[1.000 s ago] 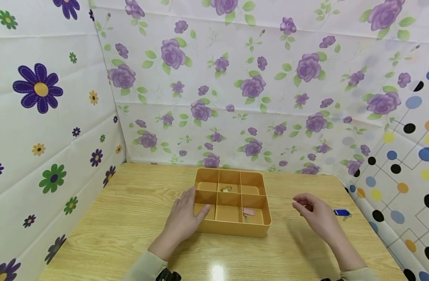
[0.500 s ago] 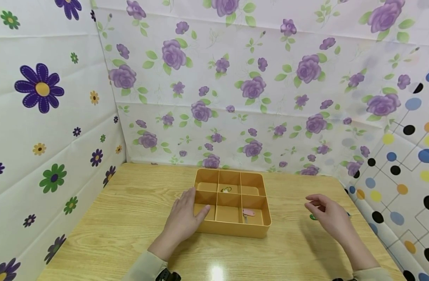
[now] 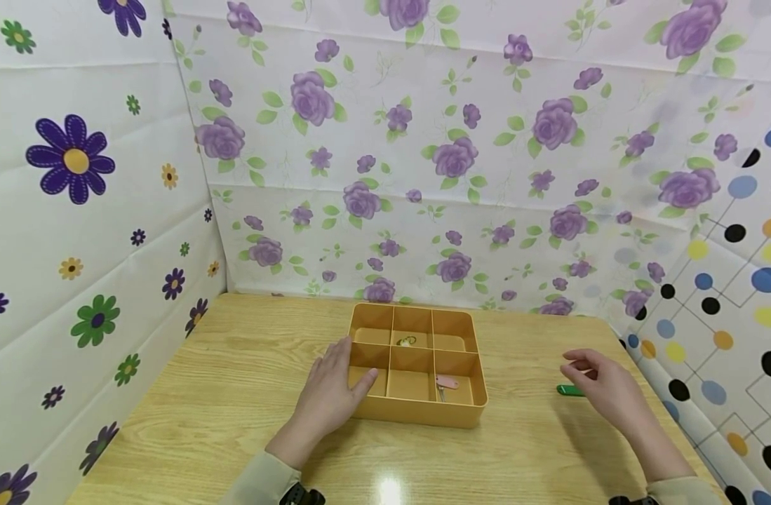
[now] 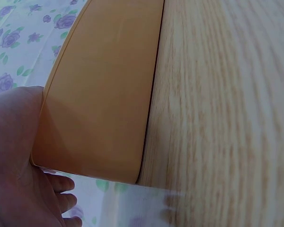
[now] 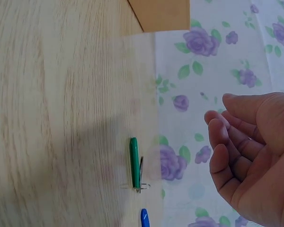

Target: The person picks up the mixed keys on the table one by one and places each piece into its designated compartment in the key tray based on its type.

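My left hand grips the left side of a tan box with six compartments, thumb over the rim and fingers along the outer wall. A pink key tag with a key lies in its front right compartment. In the back middle compartment is a small pale thing with a yellow-green ring. To the right, my right hand hovers over the table with loosely bent fingers, holding nothing. Just below it lies a green key tag with a key and ring. A blue key tag is beside that, hidden by the hand in the head view.
The box stands at the middle of a wooden table. A rose-patterned cloth hangs behind the table's back edge. Patterned cloths also hang at the left and right.
My right hand has moved right, away from the box and over the key tags. The blue tag is now covered and the green one has come into view. The left hand stays put.
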Available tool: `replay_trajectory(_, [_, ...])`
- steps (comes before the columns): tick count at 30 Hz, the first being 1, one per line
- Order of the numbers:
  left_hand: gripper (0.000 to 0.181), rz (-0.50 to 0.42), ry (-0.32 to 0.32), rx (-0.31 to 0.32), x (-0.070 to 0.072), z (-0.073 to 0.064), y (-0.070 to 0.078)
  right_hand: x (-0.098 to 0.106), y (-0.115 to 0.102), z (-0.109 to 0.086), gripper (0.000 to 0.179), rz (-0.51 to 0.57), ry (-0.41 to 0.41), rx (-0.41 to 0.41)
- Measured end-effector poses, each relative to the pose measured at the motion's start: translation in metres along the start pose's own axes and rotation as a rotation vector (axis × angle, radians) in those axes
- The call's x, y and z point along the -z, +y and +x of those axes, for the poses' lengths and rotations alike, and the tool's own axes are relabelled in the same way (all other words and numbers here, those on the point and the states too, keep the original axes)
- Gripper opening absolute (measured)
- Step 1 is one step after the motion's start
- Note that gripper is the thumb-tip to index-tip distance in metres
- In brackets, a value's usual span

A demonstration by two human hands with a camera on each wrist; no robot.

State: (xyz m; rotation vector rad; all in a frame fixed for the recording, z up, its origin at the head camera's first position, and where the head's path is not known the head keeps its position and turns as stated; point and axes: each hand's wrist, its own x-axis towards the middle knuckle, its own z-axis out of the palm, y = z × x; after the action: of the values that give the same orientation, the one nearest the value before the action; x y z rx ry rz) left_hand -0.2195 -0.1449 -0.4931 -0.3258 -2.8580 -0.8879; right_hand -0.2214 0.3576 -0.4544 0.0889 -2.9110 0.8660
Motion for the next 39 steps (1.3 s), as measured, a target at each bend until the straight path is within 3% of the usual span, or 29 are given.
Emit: replay_trajectory(39, [0.102, 0.013, 0.001, 0.001, 0.000, 0.000, -0.002, 0.000, 0.056, 0.006, 0.054, -0.055, -0.032, -0.057])
